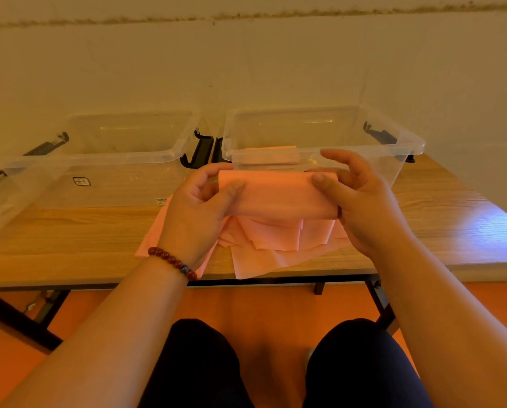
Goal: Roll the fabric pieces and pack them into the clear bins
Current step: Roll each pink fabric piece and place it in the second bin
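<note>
Fingers [231, 189] of both hands are pinching the pink fabric [278, 195] — the left hand [199, 207] is gripping its left end with the thumb on top, the right hand [361, 198] is clamping the right end, index finger lifted above it. That piece is hanging folded over between them, raised above the table [69, 240], just in front of the right bin [320, 142]. Beneath it, more pink pieces [275, 248] are lying loose in a heap on the wood, some reaching the near edge. Inside the right bin one rolled piece [271, 154] is resting against the front wall. Beside it the left bin [105, 160] is sitting open, the two nearly touching — a beaded bracelet [172, 262] is showing on the left wrist.
</note>
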The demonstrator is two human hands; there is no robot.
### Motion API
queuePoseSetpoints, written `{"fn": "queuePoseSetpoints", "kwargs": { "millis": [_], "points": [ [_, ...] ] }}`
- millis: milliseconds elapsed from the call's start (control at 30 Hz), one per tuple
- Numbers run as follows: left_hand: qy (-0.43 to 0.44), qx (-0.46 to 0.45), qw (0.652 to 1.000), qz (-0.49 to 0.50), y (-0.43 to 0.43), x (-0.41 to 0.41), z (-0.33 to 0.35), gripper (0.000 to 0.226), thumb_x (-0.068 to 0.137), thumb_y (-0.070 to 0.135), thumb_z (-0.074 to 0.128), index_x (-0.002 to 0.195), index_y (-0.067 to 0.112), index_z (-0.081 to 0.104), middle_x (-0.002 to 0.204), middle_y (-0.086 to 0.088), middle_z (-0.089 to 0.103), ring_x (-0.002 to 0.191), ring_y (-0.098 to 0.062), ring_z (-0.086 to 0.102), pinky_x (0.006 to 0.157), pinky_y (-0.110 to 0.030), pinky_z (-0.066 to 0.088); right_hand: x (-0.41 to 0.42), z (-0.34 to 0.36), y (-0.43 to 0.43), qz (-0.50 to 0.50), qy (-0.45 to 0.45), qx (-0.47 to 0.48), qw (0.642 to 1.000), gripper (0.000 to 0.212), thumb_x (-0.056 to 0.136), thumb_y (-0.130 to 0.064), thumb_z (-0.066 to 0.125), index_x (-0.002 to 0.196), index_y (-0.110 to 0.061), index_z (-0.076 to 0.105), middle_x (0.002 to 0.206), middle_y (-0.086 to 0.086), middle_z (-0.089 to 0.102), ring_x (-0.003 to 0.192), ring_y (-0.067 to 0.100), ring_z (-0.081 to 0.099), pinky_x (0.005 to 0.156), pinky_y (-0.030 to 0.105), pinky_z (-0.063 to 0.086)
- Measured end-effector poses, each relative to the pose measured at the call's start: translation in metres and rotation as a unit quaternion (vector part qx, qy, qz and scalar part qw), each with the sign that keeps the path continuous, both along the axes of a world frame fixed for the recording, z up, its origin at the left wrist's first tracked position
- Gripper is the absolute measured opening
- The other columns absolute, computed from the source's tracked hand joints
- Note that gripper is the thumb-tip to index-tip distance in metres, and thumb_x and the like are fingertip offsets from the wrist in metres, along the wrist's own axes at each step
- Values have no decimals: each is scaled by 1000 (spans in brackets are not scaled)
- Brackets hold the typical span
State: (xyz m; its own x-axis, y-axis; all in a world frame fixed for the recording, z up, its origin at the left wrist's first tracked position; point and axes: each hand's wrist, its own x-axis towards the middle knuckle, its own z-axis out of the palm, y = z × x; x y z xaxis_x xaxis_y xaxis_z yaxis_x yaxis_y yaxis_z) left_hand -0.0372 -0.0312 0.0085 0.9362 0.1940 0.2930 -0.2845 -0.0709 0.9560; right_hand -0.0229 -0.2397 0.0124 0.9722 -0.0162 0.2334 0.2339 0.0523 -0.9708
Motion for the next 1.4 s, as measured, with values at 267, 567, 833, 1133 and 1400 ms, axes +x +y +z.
{"fn": "queuePoseSetpoints", "kwargs": {
  "millis": [267,567,833,1133,1400],
  "points": [
    [-2,13,1000,-19,4,-1,0,30,84,19,69,103,40,60,102,16,66,87,6,63,69,-18,55,-1,-1,0,-33,-30,-55,997,23,82,-15,74,95,-34,70,88,-21,69,83,0,67,83,35,58],
    [-11,15,1000,-21,1,-3,5,16,87,14,65,94,27,64,91,9,68,76,2,66,61,-12,52,-1,-2,1,-14,-23,-5,1000,26,86,-13,70,104,-31,66,97,0,70,80,6,69,68,24,56],
    [-7,35,999,-14,2,0,0,24,86,17,67,101,34,61,92,17,65,79,9,64,65,-13,53,0,-5,1,-26,-20,-57,998,28,82,-8,73,106,-21,68,91,-6,72,76,11,72,75,26,57],
    [-8,84,996,-8,1,0,1,27,84,14,69,104,31,63,97,17,61,78,17,59,65,-8,50,-1,-6,0,-2,8,-37,999,24,88,-13,68,110,-21,64,98,0,71,79,15,72,64,21,55],
    [12,67,998,-16,4,2,-6,29,84,15,70,109,30,64,93,18,67,82,8,65,73,-18,57,-1,-7,0,-21,-33,-125,991,29,83,-15,74,94,-41,69,90,-30,66,80,0,69,83,36,58]
  ]
}}
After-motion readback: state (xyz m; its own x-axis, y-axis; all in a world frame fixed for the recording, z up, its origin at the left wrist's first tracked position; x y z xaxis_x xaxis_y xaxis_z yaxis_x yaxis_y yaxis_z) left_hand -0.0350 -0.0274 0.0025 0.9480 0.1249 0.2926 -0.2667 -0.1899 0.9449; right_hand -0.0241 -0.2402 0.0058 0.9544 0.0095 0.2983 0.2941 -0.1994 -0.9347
